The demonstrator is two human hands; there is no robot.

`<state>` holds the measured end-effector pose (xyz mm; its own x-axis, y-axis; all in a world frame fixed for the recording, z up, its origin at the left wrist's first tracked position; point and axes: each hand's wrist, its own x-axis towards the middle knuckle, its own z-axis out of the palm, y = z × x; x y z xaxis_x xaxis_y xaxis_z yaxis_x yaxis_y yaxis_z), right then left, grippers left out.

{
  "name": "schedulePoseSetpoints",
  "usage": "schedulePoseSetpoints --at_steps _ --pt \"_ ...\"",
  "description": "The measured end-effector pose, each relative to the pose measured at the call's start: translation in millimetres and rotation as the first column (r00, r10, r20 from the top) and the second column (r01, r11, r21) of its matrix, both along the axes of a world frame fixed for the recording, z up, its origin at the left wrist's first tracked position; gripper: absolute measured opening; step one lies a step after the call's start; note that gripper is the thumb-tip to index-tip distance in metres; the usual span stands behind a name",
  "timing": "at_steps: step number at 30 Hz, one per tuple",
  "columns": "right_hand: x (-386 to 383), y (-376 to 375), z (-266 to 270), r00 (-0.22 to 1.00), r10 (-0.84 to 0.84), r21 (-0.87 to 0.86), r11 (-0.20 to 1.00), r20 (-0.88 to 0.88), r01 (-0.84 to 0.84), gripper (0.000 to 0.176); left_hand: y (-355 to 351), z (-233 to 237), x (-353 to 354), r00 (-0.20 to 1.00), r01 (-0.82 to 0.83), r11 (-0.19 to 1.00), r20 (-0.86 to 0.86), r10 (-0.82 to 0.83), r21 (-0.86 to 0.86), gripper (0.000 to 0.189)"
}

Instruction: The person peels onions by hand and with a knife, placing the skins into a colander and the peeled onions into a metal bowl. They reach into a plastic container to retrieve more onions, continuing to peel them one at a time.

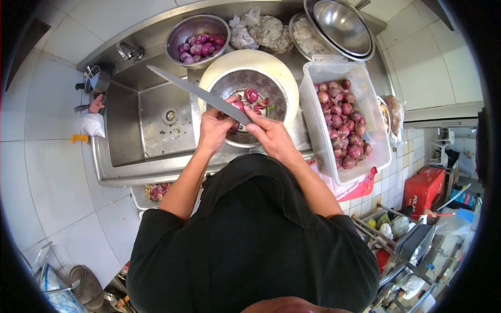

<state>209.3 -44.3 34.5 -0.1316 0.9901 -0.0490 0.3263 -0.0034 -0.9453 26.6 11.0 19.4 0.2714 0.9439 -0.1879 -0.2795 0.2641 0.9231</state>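
My right hand (272, 135) is closed on a large knife (201, 94), whose wide blade slants up and left over my left hand. My left hand (213, 129) has its fingers curled under the blade around a red onion (235, 127), mostly hidden by the hand and knife. Both hands are above a perforated metal colander (274, 87). Inside it lie a whole red onion (251, 95) and reddish pieces of skin. A round cream-coloured board or basin (290, 83) surrounds the colander.
A plastic bin (376, 122) of unpeeled red onions stands at right. Peeled onions fill a metal bowl (173, 44) behind, near the faucet (129, 50). The steel sink (156, 101) is at left. Plastic bags (261, 32) and stacked metal bowls (342, 26) line the back.
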Motion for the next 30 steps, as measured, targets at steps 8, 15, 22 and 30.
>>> schedulePoseSetpoints --at_steps 8,15,22,30 --pt "-1 4 -7 0.946 -0.198 -0.326 0.939 -0.257 0.108 0.047 0 -7 -1 0.972 0.059 0.998 0.224 -0.063 0.022 0.053" --pt "11 9 -18 0.938 -0.253 -0.468 0.876 -0.239 0.117 0.055 2 -16 -5 0.906 0.119 0.993 0.406 -0.119 0.025 0.052" --pt "0 4 -2 0.983 -0.087 -0.277 0.960 -0.160 0.040 0.053 5 -26 -3 0.781 0.180 0.946 0.624 0.030 -0.271 0.037" --pt "-4 -5 2 0.999 -0.035 -0.094 0.995 -0.037 0.032 0.057 -1 -37 -7 0.868 0.155 0.958 0.496 -0.015 -0.241 0.027"
